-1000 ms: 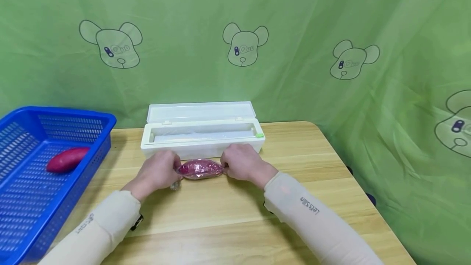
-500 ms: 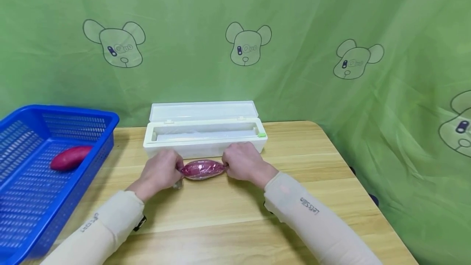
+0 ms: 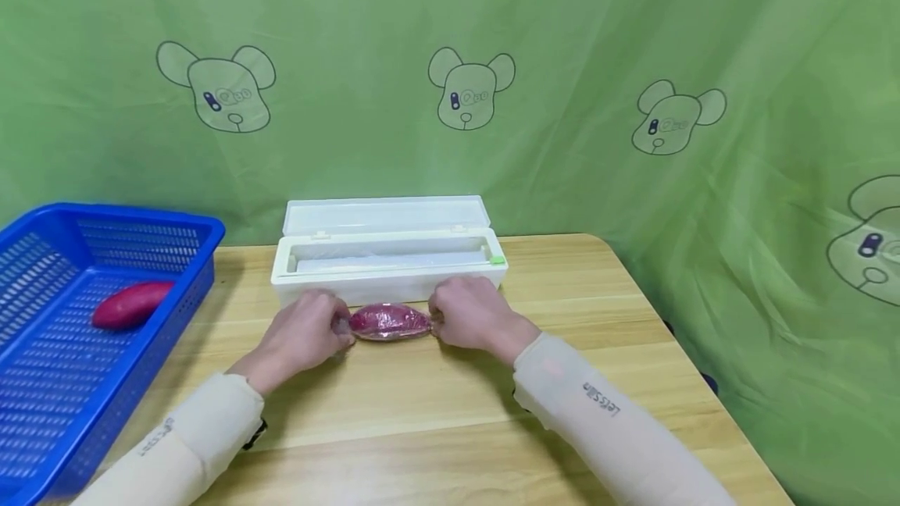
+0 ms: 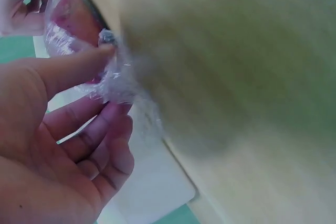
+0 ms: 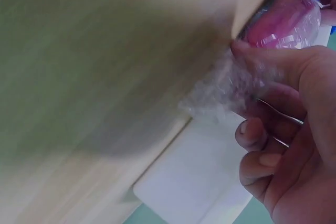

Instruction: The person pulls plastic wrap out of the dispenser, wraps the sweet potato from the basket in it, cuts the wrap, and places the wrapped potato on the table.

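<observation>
Bright light reached the far edge of the tabletop (image 3: 415, 404); film (image 5: 218, 90) glinted; wrist views were dimmer, blurred.

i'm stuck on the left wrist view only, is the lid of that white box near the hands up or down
Observer: Up. In the head view the lid is tilted back along the far side of the white box.
Operator: ok and what's over to the left
Observer: A blue basket with one reddish-purple tuber lying in it.
Operator: does any wrap stick out past the right hand
Observer: Yes, the right wrist view shows a crumpled tail of clear film sticking out past its pinch.
</observation>
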Motion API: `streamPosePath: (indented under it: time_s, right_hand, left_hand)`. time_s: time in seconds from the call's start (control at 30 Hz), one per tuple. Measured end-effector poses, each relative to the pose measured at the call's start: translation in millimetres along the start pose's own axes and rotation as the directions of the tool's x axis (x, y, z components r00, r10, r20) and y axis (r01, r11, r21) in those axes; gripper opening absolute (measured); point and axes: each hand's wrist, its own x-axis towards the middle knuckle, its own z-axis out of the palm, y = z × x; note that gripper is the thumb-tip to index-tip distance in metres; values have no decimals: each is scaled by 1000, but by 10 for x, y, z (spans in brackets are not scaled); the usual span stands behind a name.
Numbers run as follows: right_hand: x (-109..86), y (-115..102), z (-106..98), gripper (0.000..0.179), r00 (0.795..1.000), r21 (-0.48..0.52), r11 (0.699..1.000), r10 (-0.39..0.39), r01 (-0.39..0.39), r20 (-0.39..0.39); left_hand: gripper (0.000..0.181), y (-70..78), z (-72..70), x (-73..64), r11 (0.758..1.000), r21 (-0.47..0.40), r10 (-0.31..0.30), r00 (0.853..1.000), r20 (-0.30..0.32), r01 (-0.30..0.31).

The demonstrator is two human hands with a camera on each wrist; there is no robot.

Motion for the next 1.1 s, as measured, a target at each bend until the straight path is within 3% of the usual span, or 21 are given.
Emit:
streamPosePath:
  time_s: [0.13,0.3,0.4,0.57,0.83,0.97,1.1]
  right_hand:
    - [-50,30,-76,41,999,43,999,30,-31,40]
    - [-127,58,-143,71,998,58,997,45,-48,42]
    - [-153,43,-141,68,1000,99,995,14,-14,5]
    - [-164,-13,-67,48,998,195,980,-36,45,-51]
    - [-279,39,23,29,994,217,975,-24,46,-103]
    - [-539,217,3,25,994,224,974,43,-19,-100]
    - [-1067,505,38,24,978,267,956,161,-121,-135]
  left_hand:
    - [42,3,-56,-26,1000,-9,6,1000,-2,-6]
    - [43,7,-81,-65,999,-5,34,999,-17,-34]
    - [38,1,-69,-88,998,13,65,997,-49,-64]
    - [25,2,-33,-96,993,27,117,988,-102,-114]
    - [17,112,89,-32,991,-47,119,987,-107,-125]
    - [19,366,270,77,986,-79,136,987,-91,-143]
    - [19,783,531,220,970,-86,225,974,-29,-226]
